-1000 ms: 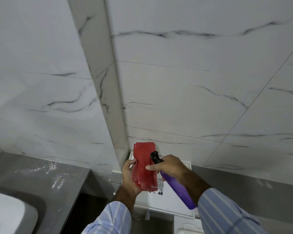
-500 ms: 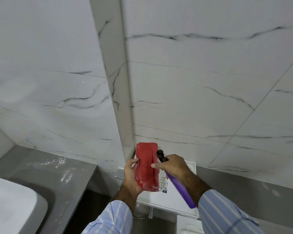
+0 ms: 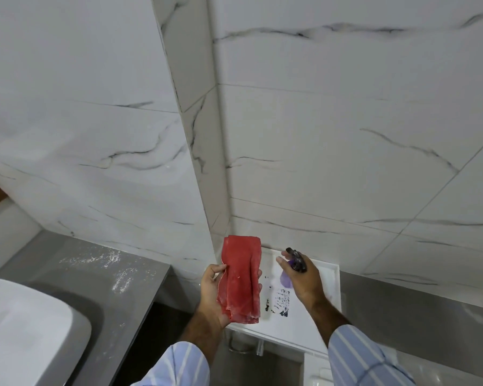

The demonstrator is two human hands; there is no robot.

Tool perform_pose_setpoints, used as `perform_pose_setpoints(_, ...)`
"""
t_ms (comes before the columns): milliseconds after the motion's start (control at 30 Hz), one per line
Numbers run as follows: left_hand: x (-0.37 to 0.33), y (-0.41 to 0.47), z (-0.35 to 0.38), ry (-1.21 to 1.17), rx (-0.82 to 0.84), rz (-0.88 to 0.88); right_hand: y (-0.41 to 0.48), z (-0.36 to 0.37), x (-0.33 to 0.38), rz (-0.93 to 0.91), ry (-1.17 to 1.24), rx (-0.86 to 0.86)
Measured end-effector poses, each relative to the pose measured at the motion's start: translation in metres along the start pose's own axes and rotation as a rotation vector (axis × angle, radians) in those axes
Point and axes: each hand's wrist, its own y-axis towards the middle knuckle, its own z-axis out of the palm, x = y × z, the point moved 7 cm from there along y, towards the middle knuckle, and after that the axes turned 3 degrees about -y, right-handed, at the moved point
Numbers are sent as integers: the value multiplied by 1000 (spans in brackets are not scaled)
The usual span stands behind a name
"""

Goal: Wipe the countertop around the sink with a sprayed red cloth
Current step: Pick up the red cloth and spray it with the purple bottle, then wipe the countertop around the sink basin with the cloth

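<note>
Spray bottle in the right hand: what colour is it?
Purple spray bottle with a black nozzle, seen in the head view, the only one.

No word, brand or number can be read anywhere. The only print in view is a dark, blurred patch with smudged specks on the white shelf (image 3: 299,319), at about five o'clock from the red cloth (image 3: 241,277) and seven o'clock from the right hand (image 3: 304,280); its marks are too smeared to make out as letters or figures
</note>
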Motion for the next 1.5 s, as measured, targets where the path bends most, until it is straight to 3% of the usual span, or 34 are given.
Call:
perform_pose_setpoints(133, -2, -4, -9, 15, -22, -15, 9, -5, -18, 10, -9, -37)
perform_pose_setpoints(367, -1, -16, -6, 10, -26, -8, 20, -10, -16, 40, -105, 59)
perform_pose_setpoints(433, -1, -23, -4, 10, -32, 0, 3, -28, -6, -5, -99, -52)
perform_pose_setpoints(500, 0, -31, -4, 14, -35, 4, -32, -56, 8, -149, -68, -271)
perform_pose_setpoints(533, 0, -36, -5, 11, -44, 5, -51, -61, 14, -218, -67, -302)
perform_pose_setpoints(600, 0, -50, -2, -4, -26, -6, -76, -42, 19, -217, -41, -118)
perform_pose_setpoints(700, -2, -78, -1, -32, 21, -6, -101, 24, 35, 16, 62, 312)
perform_pose_setpoints(767, -7, -98, -5, -53, 63, -9, -104, 67, 51, 177, 144, 511)
perform_pose_setpoints(833, -14, -114, -10, -67, 126, -8, -102, 100, 75, 236, 194, 633)
perform_pose_setpoints(933, -45, -144, -24, -65, 227, -17, -99, 147, 108, 286, 181, 664)
perform_pose_setpoints(1000, -76, -162, -45, 30, 197, 26, -99, 183, 125, 292, 164, 683)
perform_pose_setpoints(1200, -210, -199, -135, 571, -212, 179, -86, 294, 159, 313, 135, 746)
perform_pose_setpoints(1367, -343, -208, -197, 925, -396, 123, -60, 422, 160, 372, -77, 857)
perform_pose_setpoints(1500, -449, -187, -236, 1252, -530, 122, -29, 512, 163, 250, -124, 857)
